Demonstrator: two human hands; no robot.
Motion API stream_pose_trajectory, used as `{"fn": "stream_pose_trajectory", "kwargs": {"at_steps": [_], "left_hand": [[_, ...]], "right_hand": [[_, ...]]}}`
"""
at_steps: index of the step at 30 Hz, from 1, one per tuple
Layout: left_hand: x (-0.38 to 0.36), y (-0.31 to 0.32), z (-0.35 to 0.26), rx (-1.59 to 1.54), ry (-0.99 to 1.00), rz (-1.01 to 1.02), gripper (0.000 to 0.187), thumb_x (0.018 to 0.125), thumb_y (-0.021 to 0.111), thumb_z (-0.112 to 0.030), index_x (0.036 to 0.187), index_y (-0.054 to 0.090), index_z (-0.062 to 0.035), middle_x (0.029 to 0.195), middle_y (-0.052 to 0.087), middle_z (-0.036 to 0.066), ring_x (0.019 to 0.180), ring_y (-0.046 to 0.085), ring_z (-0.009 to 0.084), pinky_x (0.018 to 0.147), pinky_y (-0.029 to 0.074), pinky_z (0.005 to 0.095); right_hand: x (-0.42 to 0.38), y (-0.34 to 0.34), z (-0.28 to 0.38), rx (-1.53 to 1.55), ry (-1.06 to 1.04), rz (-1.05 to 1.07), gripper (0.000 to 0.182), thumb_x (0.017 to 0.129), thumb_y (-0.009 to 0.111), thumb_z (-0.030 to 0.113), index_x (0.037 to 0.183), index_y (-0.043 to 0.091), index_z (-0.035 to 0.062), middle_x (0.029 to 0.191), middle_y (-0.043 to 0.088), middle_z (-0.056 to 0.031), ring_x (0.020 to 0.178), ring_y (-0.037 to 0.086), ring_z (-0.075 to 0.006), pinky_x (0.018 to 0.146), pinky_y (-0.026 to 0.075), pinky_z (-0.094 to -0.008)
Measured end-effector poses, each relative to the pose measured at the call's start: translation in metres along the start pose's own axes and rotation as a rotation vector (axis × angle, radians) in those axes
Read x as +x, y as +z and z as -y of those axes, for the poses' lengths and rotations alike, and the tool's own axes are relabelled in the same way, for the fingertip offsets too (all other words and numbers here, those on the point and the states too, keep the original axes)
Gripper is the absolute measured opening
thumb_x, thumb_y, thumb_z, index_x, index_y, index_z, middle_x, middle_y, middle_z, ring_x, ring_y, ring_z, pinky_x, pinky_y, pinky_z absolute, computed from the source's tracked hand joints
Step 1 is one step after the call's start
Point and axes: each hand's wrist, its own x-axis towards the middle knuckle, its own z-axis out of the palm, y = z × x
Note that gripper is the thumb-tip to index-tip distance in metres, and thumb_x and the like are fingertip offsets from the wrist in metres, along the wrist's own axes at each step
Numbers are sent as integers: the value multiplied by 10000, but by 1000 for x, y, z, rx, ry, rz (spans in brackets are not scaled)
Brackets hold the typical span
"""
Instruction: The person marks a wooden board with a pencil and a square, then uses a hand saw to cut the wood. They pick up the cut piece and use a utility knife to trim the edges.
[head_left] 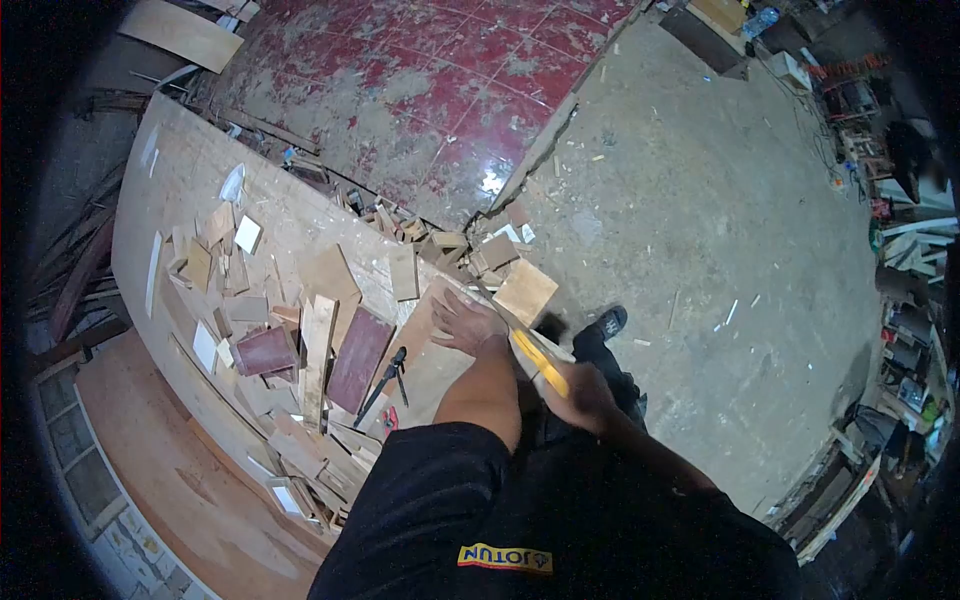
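Fingers: on the left hand (pixel 466 322) they lay spread flat on a wood board (pixel 425 335); on the right hand (pixel 583 392) they were wrapped tight round the yellow handle (pixel 540 362) of a hand saw.
Saw: its blade ran up along the board's edge, just beside the left hand.
Board: it lay on the worktop (pixel 180 170), near a pile of wood scraps (pixel 300 330) and black pliers (pixel 385 378).
Risk: the saw could have slipped and cut the left hand, because that hand was so close to the blade.
Risk two: the board could have slid, because only one flat hand pressed it down.
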Motion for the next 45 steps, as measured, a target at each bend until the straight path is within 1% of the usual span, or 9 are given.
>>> {"fn": "stream_pose_trajectory", "kwargs": {"at_steps": [3,5,9,21,25,28,36,38,45], "left_hand": [[1,3,5,20,9,-22,505,978,411,-301,1470,387,-192,1599,208,83,1461,207,264,1161,34,629],[1,6,0,2,18,-42,504,979,413,-304,1470,387,-191,1596,213,82,1460,211,264,1161,34,628],[3,4,3,-4,4,-34,511,971,425,-308,1467,395,-186,1588,234,88,1455,224,268,1159,38,628],[3,14,5,-32,22,-75,538,960,439,-319,1476,380,-179,1597,221,95,1451,233,292,1155,37,633],[1,4,5,22,16,-34,537,962,431,-318,1480,375,-185,1594,225,99,1454,229,291,1157,29,631],[0,5,4,8,19,-28,533,963,426,-313,1478,378,-188,1590,232,103,1455,225,288,1158,26,630],[1,7,6,13,52,-66,542,959,428,-307,1484,378,-183,1590,233,98,1455,225,281,1156,31,635],[3,11,5,7,37,-64,542,957,430,-306,1483,381,-184,1592,229,94,1454,225,277,1156,37,634],[2,5,5,-29,29,-45,528,957,429,-303,1472,393,-190,1595,213,84,1451,226,268,1159,42,630]], "right_hand": [[-46,-37,26,28,70,-40,325,796,673,261,1041,650,50,853,683,-220,815,684,-398,715,561,-480],[-60,-45,16,106,64,-13,266,777,702,244,923,661,26,763,666,-201,755,679,-396,664,539,-468],[-3,2,0,-64,-32,-40,276,770,697,279,856,640,24,778,670,-195,753,664,-411,673,536,-480],[-63,-29,14,16,86,-69,272,770,671,278,939,668,65,794,685,-192,773,691,-382,690,567,-478],[0,12,-18,-171,-78,-74,170,752,654,172,879,660,57,760,660,-217,740,666,-409,648,542,-476],[32,5,9,-95,13,-141,274,774,679,262,887,652,14,783,668,-230,730,660,-425,683,544,-495],[-52,-44,30,2,50,-31,201,786,687,215,857,645,32,742,654,-217,750,655,-429,621,528,-476],[-55,-44,24,28,51,5,283,784,677,283,948,663,52,837,682,-217,822,688,-385,739,554,-473],[10,18,26,-82,64,-133,212,776,669,216,817,645,9,750,644,-239,758,650,-439,661,531,-491]]}}
